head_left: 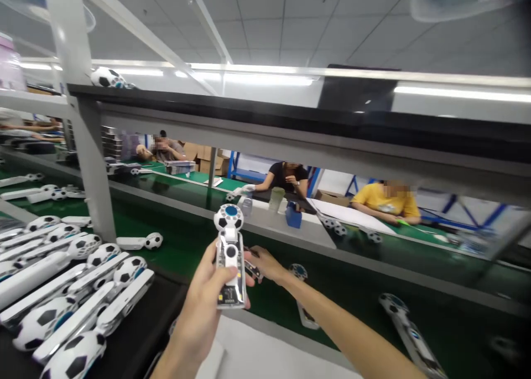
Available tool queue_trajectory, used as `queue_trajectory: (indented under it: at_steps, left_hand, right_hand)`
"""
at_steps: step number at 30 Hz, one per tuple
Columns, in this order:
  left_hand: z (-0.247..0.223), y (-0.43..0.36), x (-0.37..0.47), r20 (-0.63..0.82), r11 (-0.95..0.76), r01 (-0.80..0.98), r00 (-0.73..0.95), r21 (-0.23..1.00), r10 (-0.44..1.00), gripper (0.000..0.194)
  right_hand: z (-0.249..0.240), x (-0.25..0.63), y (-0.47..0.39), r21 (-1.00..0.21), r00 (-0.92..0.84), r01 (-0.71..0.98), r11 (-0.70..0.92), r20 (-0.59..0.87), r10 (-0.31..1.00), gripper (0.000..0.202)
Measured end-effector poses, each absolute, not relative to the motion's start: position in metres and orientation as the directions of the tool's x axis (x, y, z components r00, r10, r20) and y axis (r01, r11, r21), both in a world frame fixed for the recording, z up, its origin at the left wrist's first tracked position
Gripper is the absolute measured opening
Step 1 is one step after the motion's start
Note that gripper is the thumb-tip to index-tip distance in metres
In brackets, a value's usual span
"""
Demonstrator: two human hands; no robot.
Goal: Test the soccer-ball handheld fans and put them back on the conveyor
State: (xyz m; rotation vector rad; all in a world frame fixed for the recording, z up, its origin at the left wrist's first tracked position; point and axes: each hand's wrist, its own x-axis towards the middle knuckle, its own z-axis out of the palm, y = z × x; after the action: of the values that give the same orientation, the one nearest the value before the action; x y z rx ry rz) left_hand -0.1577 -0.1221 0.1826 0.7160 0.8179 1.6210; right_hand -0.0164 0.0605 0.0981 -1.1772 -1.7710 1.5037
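Upright in my left hand [203, 290] is a white handheld device with a soccer-ball head [231, 263]. My thumb presses on its front, and its lower body shows a dark circuit board with small yellow spots. Just behind and to the right, my right hand [267, 265] has its fingers closed round a dark narrow part [253, 269] with light spots. Partly hidden by the device and blurred, this part cannot be identified further. Beyond my right forearm, another soccer-ball device [305, 301] lies on the green surface.
Many soccer-ball devices [74, 312] lie piled on a black surface at the left. Another device [409, 329] lies at the right. A grey post [89, 146] and dark shelf beam [290, 110] stand ahead. Several people sit beyond, one in a yellow shirt [385, 202].
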Motion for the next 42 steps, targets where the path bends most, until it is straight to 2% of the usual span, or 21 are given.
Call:
queue_trajectory:
  at_steps: [2,7,10,12,14,17,18,19,21,24,26,28,30,32,35,39,42]
  left_hand:
    - [0.179,-0.121,-0.154,0.048,-0.139,-0.516,-0.186,0.845,0.981,0.067]
    - [0.173,-0.124,-0.137,0.116,-0.149,-0.427,-0.102,0.892,0.988,0.085]
    - [0.174,-0.134,-0.124,0.147,-0.131,-0.441,0.002,0.888,0.989,0.093]
    - [0.175,-0.144,-0.114,0.142,-0.066,-0.504,0.113,0.861,0.983,0.096]
    - [0.172,-0.154,-0.104,0.162,0.026,-0.608,0.252,0.793,0.954,0.087]
    - [0.166,-0.166,-0.096,0.233,0.213,-0.734,0.454,0.645,0.86,0.044]
    - [0.164,-0.169,-0.094,0.238,0.283,-0.74,0.512,0.61,0.825,0.036]
    - [0.163,-0.172,-0.094,0.223,0.351,-0.731,0.562,0.585,0.797,0.034]
    - [0.162,-0.176,-0.094,0.15,0.456,-0.695,0.623,0.556,0.768,0.047]
    - [0.164,-0.181,-0.089,0.062,0.459,-0.661,0.606,0.593,0.793,0.054]
    - [0.164,-0.181,-0.081,0.101,0.292,-0.617,0.521,0.731,0.848,0.052]
    - [0.16,-0.177,-0.072,0.189,0.003,-0.497,0.335,0.868,0.923,0.054]
    - [0.152,-0.171,-0.064,0.256,-0.204,-0.315,0.133,0.927,0.958,0.058]
    - [0.144,-0.164,-0.061,0.25,-0.237,-0.212,0.033,0.948,0.968,0.058]
    - [0.139,-0.155,-0.06,0.235,-0.191,-0.281,0.133,0.941,0.963,0.057]
    - [0.143,-0.15,-0.063,0.229,-0.027,-0.475,0.374,0.88,0.899,0.05]
    - [0.146,-0.149,-0.065,0.19,0.087,-0.535,0.441,0.84,0.877,0.048]
  right_hand:
    - [0.11,0.011,0.036,-0.979,-0.457,0.203,-0.033,-0.125,0.881,0.02]
    - [0.152,0.071,-0.053,-0.995,-0.329,-0.099,-0.021,0.012,0.944,0.033]
    - [0.166,0.095,-0.102,-0.966,-0.278,-0.255,-0.036,0.037,0.96,0.035]
    - [0.167,0.107,-0.125,-0.905,-0.273,-0.417,-0.084,0.037,0.961,0.04]
    - [0.163,0.118,-0.142,-0.801,-0.298,-0.584,-0.131,0.062,0.952,0.044]
    - [0.156,0.131,-0.159,-0.67,-0.358,-0.725,-0.158,0.171,0.918,0.039]
    - [0.155,0.133,-0.163,-0.636,-0.372,-0.755,-0.159,0.217,0.902,0.037]
    - [0.155,0.136,-0.167,-0.613,-0.394,-0.772,-0.169,0.253,0.884,0.036]
    - [0.157,0.139,-0.175,-0.608,-0.453,-0.768,-0.201,0.294,0.841,0.038]
    - [0.159,0.14,-0.181,-0.705,-0.476,-0.69,-0.164,0.272,0.837,0.05]
    - [0.155,0.138,-0.179,-0.83,-0.325,-0.557,0.027,0.247,0.913,0.063]
    - [0.146,0.134,-0.171,-0.925,-0.061,-0.288,0.249,0.277,0.959,0.075]
    - [0.135,0.129,-0.162,-0.931,0.125,-0.023,0.365,0.359,0.925,0.08]
    - [0.127,0.125,-0.153,-0.922,0.158,0.088,0.378,0.388,0.908,0.077]
    - [0.124,0.125,-0.148,-0.948,0.125,0.013,0.317,0.316,0.941,0.074]
    - [0.133,0.129,-0.147,-0.935,-0.047,-0.253,0.249,0.269,0.962,0.078]
    - [0.14,0.13,-0.147,-0.894,-0.167,-0.418,0.159,0.248,0.954,0.078]
